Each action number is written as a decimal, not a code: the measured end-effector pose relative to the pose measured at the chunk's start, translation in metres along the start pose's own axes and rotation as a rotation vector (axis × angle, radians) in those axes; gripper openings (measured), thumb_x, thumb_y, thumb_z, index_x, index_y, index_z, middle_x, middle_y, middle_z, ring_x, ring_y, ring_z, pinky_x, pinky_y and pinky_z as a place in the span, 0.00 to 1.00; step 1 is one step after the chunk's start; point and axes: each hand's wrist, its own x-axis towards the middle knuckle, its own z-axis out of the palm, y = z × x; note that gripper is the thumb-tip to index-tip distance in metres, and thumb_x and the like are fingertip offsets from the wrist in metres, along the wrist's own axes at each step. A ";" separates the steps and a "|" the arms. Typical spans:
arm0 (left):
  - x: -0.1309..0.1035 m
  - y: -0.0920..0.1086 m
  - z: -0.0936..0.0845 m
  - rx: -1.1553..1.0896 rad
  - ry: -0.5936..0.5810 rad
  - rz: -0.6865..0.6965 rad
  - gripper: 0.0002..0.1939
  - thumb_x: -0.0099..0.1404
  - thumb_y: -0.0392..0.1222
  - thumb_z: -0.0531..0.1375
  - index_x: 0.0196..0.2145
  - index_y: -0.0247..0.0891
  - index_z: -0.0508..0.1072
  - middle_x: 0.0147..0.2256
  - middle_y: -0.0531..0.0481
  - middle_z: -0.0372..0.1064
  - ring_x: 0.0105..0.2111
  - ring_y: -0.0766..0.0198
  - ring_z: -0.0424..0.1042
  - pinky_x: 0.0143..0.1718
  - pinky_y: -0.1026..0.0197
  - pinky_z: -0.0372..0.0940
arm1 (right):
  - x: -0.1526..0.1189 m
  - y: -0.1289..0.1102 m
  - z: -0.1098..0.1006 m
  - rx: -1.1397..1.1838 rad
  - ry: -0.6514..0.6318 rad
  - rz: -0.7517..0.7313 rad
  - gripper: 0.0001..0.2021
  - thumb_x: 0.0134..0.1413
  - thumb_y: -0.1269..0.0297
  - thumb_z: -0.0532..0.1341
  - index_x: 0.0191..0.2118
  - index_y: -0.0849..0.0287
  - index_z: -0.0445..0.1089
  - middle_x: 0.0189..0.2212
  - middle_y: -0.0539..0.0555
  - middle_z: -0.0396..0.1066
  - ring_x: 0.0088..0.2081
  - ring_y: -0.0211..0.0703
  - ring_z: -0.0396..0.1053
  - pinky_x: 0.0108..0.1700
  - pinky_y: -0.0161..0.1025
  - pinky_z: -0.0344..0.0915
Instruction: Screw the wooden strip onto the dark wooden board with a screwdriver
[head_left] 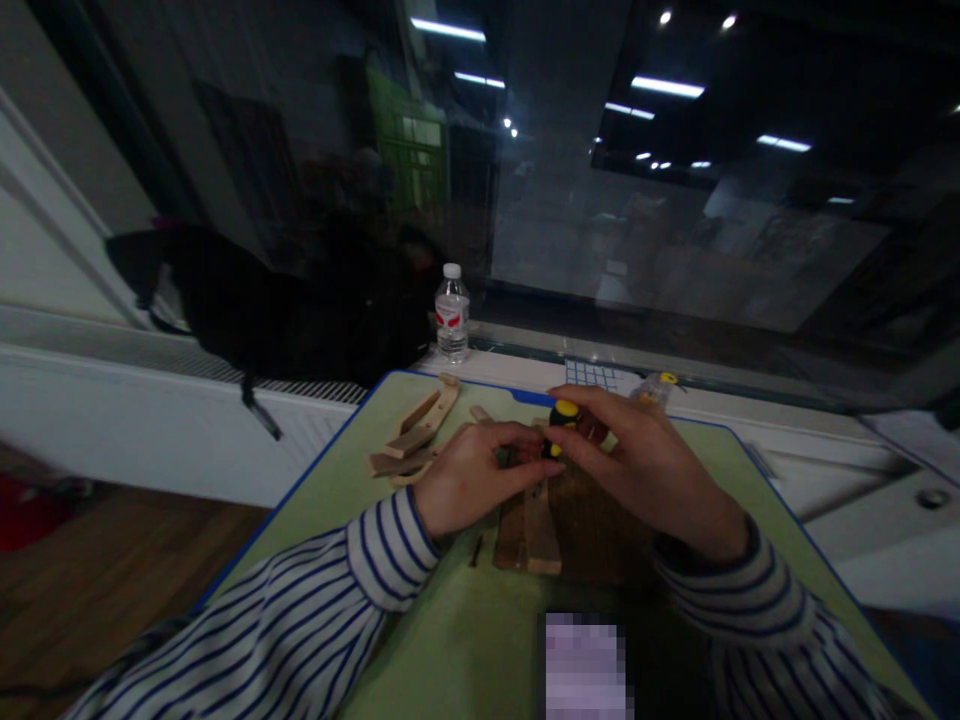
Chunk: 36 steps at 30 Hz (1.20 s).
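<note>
Left sleeve (285,620): long, whitish fabric with narrow navy-blue stripes, which slant along the forearm; soft folds bend the lines.
Left cuff (391,548): a broad band of the same striped cloth; its stripes cross the arm at a steeper angle than those behind it.
Left hand (469,475): bare, with slender fingers.
Right sleeve (787,670): matching whitish and navy stripes, greyer in the shade, wrinkled toward the lower edge of the view.
Right cuff (739,590): curved stripes around the wrist; the opening shows a dark, shaded interior.
Right hand (637,460): bare; fingernail detail too small to tell.
</note>
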 end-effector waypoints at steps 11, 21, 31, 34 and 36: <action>-0.001 -0.002 0.001 0.075 -0.007 -0.011 0.12 0.63 0.47 0.59 0.34 0.35 0.77 0.30 0.52 0.75 0.30 0.66 0.71 0.33 0.65 0.64 | -0.002 -0.002 -0.002 0.045 -0.023 0.009 0.20 0.57 0.66 0.58 0.56 0.58 0.63 0.47 0.54 0.74 0.39 0.38 0.73 0.46 0.38 0.69; -0.001 0.000 0.002 0.085 -0.016 0.013 0.10 0.63 0.44 0.58 0.35 0.37 0.77 0.30 0.52 0.75 0.29 0.67 0.71 0.33 0.66 0.64 | 0.002 -0.002 -0.001 0.047 -0.008 -0.014 0.17 0.57 0.67 0.58 0.53 0.59 0.67 0.43 0.54 0.75 0.36 0.36 0.73 0.44 0.37 0.70; -0.001 0.002 0.002 0.095 -0.026 0.015 0.10 0.63 0.41 0.57 0.37 0.37 0.78 0.29 0.52 0.75 0.29 0.66 0.72 0.33 0.65 0.65 | 0.001 -0.001 0.001 0.016 0.022 -0.029 0.15 0.57 0.65 0.60 0.51 0.59 0.68 0.42 0.54 0.75 0.34 0.36 0.72 0.42 0.36 0.70; -0.001 0.002 0.002 0.099 -0.005 0.016 0.10 0.62 0.43 0.59 0.37 0.37 0.77 0.30 0.52 0.76 0.30 0.65 0.73 0.35 0.64 0.65 | 0.001 0.000 0.001 -0.001 0.017 -0.018 0.15 0.57 0.64 0.60 0.50 0.59 0.68 0.41 0.54 0.75 0.34 0.37 0.72 0.41 0.36 0.70; -0.001 0.002 0.001 0.096 0.001 0.013 0.10 0.61 0.45 0.61 0.37 0.37 0.77 0.31 0.52 0.76 0.30 0.65 0.73 0.35 0.64 0.65 | 0.001 0.001 0.001 -0.013 0.012 -0.011 0.16 0.57 0.63 0.60 0.51 0.59 0.68 0.41 0.54 0.75 0.34 0.38 0.72 0.40 0.37 0.70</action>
